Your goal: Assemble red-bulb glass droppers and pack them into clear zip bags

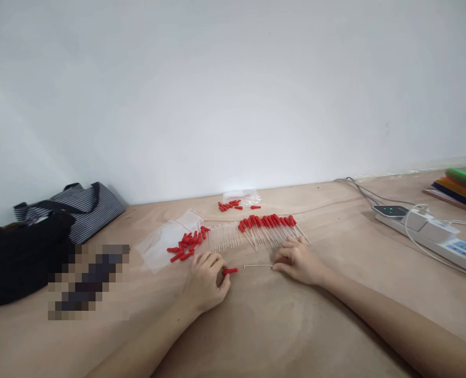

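My left hand [206, 281] rests on the wooden table [256, 325], its fingers pinched on a small red cap [230, 271]. My right hand [297, 260] lies just to the right, fingers closed on the end of a thin clear tube [257, 266] that points toward the cap. A small gap separates tube and cap. Behind my hands lies a row of clear tubes [225, 236], and a row of tubes with red caps on them [270, 226]. Loose red caps [185, 247] sit by a clear plastic bag [162, 247] at the left.
More red caps [233, 206] lie on another clear bag near the wall. A striped bag [79, 207] and a black bag [20, 252] sit at the left. A white power strip [433, 236] with cables and a stack of coloured sheets [463, 186] are at the right.
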Available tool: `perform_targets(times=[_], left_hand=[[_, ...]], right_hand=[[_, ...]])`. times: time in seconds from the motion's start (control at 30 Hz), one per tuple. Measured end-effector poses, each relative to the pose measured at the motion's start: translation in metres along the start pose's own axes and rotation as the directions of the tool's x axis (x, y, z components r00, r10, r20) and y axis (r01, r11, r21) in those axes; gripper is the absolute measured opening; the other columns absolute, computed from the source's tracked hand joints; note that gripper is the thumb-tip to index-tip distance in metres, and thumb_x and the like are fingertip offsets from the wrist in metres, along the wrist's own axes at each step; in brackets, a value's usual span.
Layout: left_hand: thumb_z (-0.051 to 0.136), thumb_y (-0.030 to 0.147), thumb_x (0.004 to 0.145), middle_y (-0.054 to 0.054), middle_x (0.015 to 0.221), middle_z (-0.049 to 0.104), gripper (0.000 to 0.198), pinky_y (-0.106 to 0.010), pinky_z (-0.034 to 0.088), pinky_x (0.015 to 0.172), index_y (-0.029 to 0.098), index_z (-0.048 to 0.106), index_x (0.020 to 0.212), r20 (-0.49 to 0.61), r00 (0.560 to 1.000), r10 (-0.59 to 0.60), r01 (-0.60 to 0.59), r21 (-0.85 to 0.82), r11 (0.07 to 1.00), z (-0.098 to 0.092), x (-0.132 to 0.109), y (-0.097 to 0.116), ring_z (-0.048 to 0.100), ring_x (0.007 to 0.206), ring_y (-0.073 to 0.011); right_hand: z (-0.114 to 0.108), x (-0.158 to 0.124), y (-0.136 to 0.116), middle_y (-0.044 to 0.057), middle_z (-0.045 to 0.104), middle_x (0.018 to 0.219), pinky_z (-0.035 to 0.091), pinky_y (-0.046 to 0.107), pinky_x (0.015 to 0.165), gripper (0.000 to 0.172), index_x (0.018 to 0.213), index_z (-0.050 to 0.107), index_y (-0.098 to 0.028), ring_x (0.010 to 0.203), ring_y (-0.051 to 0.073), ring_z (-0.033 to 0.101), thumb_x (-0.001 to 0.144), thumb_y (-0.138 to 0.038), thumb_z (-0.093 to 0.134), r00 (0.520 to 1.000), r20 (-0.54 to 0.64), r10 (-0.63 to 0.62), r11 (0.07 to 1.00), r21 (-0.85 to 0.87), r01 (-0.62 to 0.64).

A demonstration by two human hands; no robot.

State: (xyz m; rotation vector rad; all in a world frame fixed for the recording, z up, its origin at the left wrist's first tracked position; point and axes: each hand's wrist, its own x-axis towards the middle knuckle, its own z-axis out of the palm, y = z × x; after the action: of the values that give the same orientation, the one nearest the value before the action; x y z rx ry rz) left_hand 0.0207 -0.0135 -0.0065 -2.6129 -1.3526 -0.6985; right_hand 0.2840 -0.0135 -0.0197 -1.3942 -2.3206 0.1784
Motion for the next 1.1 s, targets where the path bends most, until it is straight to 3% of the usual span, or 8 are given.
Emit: perform_targets(times=[0.2,0.37,0.6,0.77,1.1], left_hand=[[0.053,0.02,0.067,-0.003,0.084,0.062,0.018,-0.034,0.04,0.074,0.022,0.062,0.083,0.088,0.994,-0.059,0.072,-0.15,0.986,0.006,0.008,0.0,0.055,0.081,-0.0202],[0.053,0.024,0.075,-0.002,0.077,0.062,0.012,-0.032,0.041,0.07,0.023,0.065,0.073,0.109,0.991,-0.071,0.096,-0.24,0.966,0.011,0.01,0.001,0.056,0.078,-0.0184],[0.048,0.025,0.081,-0.001,0.078,0.064,0.01,-0.036,0.035,0.075,0.021,0.057,0.079,0.068,0.99,-0.121,0.133,-0.209,0.969,0.014,0.004,0.003,0.055,0.081,-0.0197],[0.049,0.024,0.082,0.002,0.083,0.066,0.009,-0.038,0.029,0.08,0.023,0.057,0.082,0.049,0.991,-0.128,0.135,-0.206,0.969,0.015,0.003,0.003,0.056,0.083,-0.0189],[0.048,0.026,0.083,0.001,0.078,0.068,0.014,-0.036,0.028,0.077,0.023,0.061,0.084,-0.025,0.996,-0.081,0.075,-0.197,0.978,0.018,0.004,0.001,0.057,0.077,-0.017]], right_hand=[[0.007,0.019,-0.019,0.0,0.06,0.077,0.025,0.029,0.07,0.024,0.073,0.061,-0.021,0.081,0.016,0.05,0.066,-0.043,0.066,0.994,0.061,0.087,0.993,0.071,-0.091],[0.013,0.025,-0.027,0.0,0.061,0.079,0.024,0.031,0.071,0.015,0.069,0.059,-0.02,0.083,0.017,0.049,0.073,-0.034,0.062,0.987,0.085,0.137,0.988,0.064,-0.142],[0.022,0.016,-0.029,0.002,0.062,0.079,0.021,0.035,0.08,0.012,0.077,0.055,-0.019,0.083,0.016,0.05,0.082,-0.027,0.049,0.987,-0.124,0.101,0.99,0.111,-0.087],[0.025,0.016,-0.033,0.002,0.063,0.082,0.021,0.036,0.081,0.017,0.095,0.059,-0.023,0.083,0.017,0.051,0.084,-0.025,0.046,0.985,-0.167,0.034,0.99,0.137,-0.011],[0.025,0.013,-0.041,0.001,0.063,0.078,0.018,0.037,0.08,0.017,0.087,0.062,-0.024,0.081,0.016,0.048,0.085,-0.025,0.045,0.982,-0.177,-0.065,0.985,0.147,0.092]])
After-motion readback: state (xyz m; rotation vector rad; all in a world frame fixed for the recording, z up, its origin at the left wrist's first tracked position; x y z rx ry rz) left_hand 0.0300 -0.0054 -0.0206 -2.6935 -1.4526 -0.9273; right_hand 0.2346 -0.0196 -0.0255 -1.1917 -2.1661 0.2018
